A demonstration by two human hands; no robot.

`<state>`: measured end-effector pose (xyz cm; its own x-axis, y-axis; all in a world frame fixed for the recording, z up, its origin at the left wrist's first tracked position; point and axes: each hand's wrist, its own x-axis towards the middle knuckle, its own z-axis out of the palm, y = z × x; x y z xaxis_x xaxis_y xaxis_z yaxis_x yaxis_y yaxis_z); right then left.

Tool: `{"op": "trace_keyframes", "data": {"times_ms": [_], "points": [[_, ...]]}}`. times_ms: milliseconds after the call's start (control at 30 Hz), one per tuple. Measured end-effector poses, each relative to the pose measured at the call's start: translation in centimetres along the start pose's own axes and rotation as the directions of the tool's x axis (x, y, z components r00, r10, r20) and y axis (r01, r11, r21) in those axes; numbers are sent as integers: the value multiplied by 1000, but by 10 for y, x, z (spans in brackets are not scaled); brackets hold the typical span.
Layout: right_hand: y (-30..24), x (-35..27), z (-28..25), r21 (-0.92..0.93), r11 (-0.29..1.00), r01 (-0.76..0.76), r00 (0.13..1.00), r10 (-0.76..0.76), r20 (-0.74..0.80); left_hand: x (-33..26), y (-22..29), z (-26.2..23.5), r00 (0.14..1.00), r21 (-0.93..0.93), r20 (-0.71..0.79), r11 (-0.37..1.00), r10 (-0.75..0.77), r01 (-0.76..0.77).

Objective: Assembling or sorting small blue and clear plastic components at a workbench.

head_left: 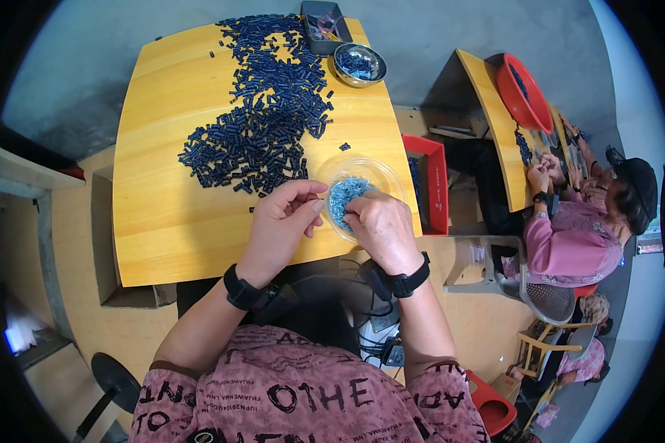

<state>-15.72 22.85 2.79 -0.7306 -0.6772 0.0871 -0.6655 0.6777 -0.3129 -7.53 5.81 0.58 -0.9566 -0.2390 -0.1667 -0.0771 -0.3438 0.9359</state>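
Clear plastic forms the shallow round bowl near the right edge of the yellow wooden tabletop, and a heap of tiny pale-blue shiny pieces lies inside it. The bare right hand dips into the bowl, fingertips bunched at the heap; whether they grip a piece cannot be told. The bare left hand is at the bowl's left rim, thumb and forefinger close together, and anything between them is too small to make out. The two hands are apart.

For clean picking, light fingertip pinches at the heap's edge should serve best, with the palm lifted so the bowl neither tips nor slides. Just right of it the wood ends, and an open red plastic crate is beyond, so elbow room favours the left. There, bare wood lies nearer the body than the wide spread of small dark-blue tubular parts.
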Motion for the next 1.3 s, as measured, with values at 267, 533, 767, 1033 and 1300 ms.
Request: {"op": "trace_keyframes", "data": {"times_ms": [267, 533, 767, 1033, 1300], "points": [[6, 8, 10, 15, 1000, 26, 999, -25, -21, -1, -14, 0, 996, -52, 83, 999, 12, -7], [9, 3, -15, 419, 903, -99, 993, 120, -23, 0, -13, -3, 998, -75, 44, 996, 45, -42], [20, -6, -19, 839, 483, -253, 957, 253, 142, 1, -11, 0, 991, -139, 123, 989, 56, -38], [11, -14, -23, 966, 234, -108, 974, 221, 55, -8, -4, -2, 982, -286, 187, 956, -4, 59], [-20, -22, -29, 961, 266, -78, 987, 157, 37, -25, 3, -18, 972, -432, 236, 895, -7, 112]]}}
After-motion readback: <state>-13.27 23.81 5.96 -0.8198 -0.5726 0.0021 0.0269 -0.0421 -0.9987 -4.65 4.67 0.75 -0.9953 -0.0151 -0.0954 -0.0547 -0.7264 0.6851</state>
